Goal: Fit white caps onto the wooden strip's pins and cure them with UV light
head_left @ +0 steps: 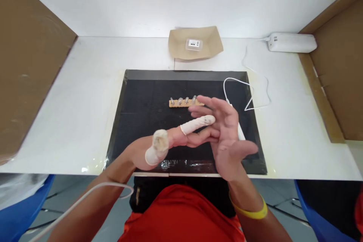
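My left hand (pixel 181 138) reaches across with its fingers stretched out. White finger cots (pixel 197 124) cover its thumb and index finger, and the thumb's tip looks stained. Its fingertips lie against the palm of my right hand (pixel 227 132) or just over it; I cannot tell which. My right hand is turned palm up, bare, with fingers spread and holding nothing. Just beyond the hands, a narrow brown strip (pixel 176 104) bears several small clear or silvery pieces, its right end partly hidden by my right fingers. A white stick-like device (pixel 241 132) is partly hidden behind my right hand.
A black mat (pixel 147 121) is taped to the white table (pixel 85 94). At the back sits a cardboard tray (pixel 210 47) holding a labelled clear box (pixel 194 44). A white cable (pixel 246 83) runs at the right, below a white power strip (pixel 292 42). Cardboard panels stand at both sides.
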Tool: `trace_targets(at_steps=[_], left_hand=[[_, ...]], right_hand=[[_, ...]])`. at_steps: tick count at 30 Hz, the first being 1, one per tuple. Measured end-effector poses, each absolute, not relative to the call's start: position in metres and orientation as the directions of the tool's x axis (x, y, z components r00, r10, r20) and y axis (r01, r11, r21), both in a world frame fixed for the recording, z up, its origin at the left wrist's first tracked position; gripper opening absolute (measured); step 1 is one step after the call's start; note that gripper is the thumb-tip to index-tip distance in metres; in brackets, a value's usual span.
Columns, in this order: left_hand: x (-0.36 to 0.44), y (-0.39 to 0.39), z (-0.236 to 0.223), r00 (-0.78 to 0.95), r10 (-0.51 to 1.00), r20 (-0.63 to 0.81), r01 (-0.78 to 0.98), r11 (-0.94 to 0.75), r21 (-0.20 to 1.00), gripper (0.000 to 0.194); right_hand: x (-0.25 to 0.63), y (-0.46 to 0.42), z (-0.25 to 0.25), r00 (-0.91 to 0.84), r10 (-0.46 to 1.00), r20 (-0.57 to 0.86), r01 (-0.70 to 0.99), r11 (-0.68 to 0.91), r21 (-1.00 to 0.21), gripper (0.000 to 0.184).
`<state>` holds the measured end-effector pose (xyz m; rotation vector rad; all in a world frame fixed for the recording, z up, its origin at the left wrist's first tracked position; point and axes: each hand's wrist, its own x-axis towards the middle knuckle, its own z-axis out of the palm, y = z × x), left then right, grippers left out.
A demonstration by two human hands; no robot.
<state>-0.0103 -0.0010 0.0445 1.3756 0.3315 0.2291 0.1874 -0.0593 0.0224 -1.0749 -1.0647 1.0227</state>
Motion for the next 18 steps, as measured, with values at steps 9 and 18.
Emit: trace_targets(at_steps=[9, 18], left_hand=[[-0.01, 0.0, 0.049, 0.952, 0.301, -0.047, -0.084, 0.405, 0.91, 0.088], [-0.009, -0.002, 0.042, 0.936, 0.326, -0.134, 0.092, 0.141, 0.986, 0.071]], right_hand=[[0.205, -0.061, 0.011, 0.211, 0.96, 0.181, -0.087, 0.203, -0.975, 0.082], [0.194, -0.077, -0.008, -0.021, 0.977, 0.213, -0.201, 0.205, -0.958, 0.079]])
